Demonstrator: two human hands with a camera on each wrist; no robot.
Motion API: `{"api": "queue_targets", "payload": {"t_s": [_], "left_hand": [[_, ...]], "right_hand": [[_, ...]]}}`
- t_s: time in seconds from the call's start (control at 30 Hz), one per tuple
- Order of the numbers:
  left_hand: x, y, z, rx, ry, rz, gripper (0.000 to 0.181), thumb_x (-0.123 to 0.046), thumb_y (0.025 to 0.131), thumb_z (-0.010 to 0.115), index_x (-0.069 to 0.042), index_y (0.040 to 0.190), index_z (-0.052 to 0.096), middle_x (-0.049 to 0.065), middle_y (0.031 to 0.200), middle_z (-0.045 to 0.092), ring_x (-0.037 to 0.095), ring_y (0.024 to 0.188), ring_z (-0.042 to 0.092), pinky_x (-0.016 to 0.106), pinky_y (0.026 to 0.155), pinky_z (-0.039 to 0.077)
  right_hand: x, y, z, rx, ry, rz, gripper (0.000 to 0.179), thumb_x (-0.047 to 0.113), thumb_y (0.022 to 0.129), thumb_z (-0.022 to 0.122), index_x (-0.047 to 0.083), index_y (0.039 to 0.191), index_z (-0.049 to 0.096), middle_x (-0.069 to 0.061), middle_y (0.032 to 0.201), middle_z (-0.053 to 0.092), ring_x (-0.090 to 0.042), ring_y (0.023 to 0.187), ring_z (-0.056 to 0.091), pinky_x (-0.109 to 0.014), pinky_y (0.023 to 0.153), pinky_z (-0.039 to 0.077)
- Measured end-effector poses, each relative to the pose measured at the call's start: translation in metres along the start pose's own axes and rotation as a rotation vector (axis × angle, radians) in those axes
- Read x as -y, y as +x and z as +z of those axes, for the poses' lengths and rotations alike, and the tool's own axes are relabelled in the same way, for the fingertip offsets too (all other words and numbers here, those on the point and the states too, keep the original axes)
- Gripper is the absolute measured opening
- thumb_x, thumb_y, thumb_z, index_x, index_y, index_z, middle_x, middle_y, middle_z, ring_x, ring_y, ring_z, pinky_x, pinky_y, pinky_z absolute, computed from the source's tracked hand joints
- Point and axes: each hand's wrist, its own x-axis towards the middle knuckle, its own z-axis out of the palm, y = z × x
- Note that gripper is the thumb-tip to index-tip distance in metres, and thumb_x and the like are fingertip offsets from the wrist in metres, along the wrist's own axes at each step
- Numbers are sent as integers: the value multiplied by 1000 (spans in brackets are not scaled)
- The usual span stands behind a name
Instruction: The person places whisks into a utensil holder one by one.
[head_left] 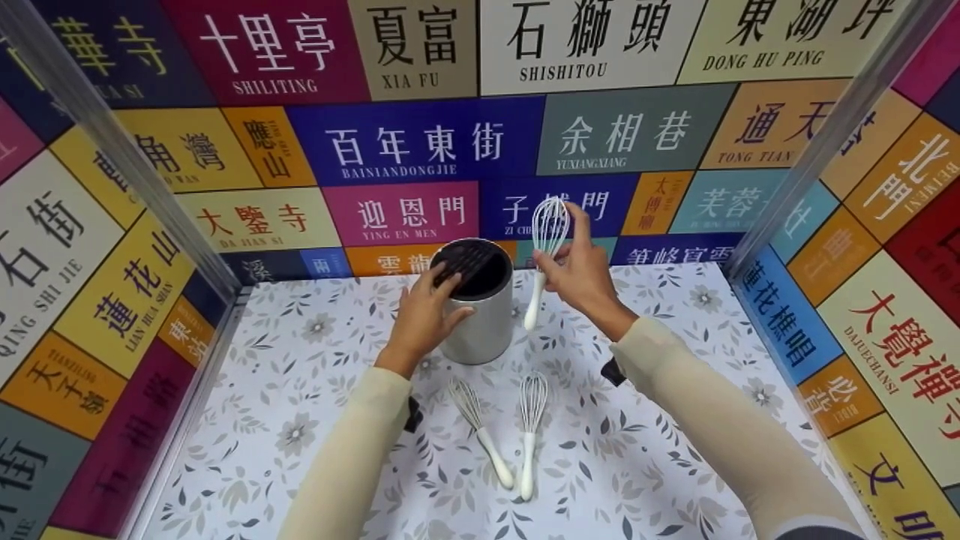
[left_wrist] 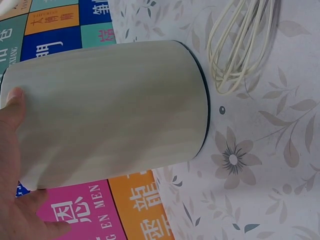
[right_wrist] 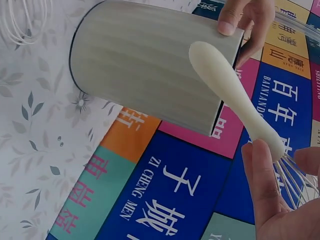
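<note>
A silver-grey cylindrical utensil holder (head_left: 478,330) with a dark inside stands upright at the back of the table. My left hand (head_left: 427,315) grips it at the left of its rim; the thumb (left_wrist: 16,105) lies against the outer wall, and fingers reach over the opening. To the right of the holder, my right hand (head_left: 581,274) pinches a white whisk (head_left: 534,304) where handle meets wires. Its wire loops point up and its handle hangs down. Two similar whisks lie in front of the holder, the left whisk (head_left: 495,459) slanted and the right whisk (head_left: 528,457) nearly straight.
A white table (head_left: 300,390) with a grey floral print carries everything. Coloured sign panels (head_left: 412,142) rise behind it and on both sides. Clear-looking corner posts, including the right post (head_left: 810,135), stand at the back corners.
</note>
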Motion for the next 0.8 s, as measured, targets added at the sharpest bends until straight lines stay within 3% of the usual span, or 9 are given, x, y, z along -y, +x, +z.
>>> {"api": "queue_targets", "payload": {"t_s": [0.4,0.63,0.8], "left_hand": [[0,-1,1,-25,24,22,68,-56,93,68,-23,150,53,11,162,38,36,146,43,74,114,28],[0,-1,0,-30,25,32,67,-55,93,68,-21,149,54,13,161,39,37,145,44,75,113,29],[0,-1,0,-30,17,33,66,-55,93,68,-21,149,55,13,161,40,36,145,44,75,113,29]], "right_hand": [[22,26,17,-130,-7,-74,83,30,96,71,35,157,16,-6,89,65,-21,56,68,-31,55,59],[29,40,31,-206,-59,-139,80,32,98,70,28,157,16,-9,106,65,-18,74,69,-34,70,59],[27,47,44,-215,-94,-180,77,30,99,68,27,157,18,-13,116,65,-22,79,71,-36,72,60]]}}
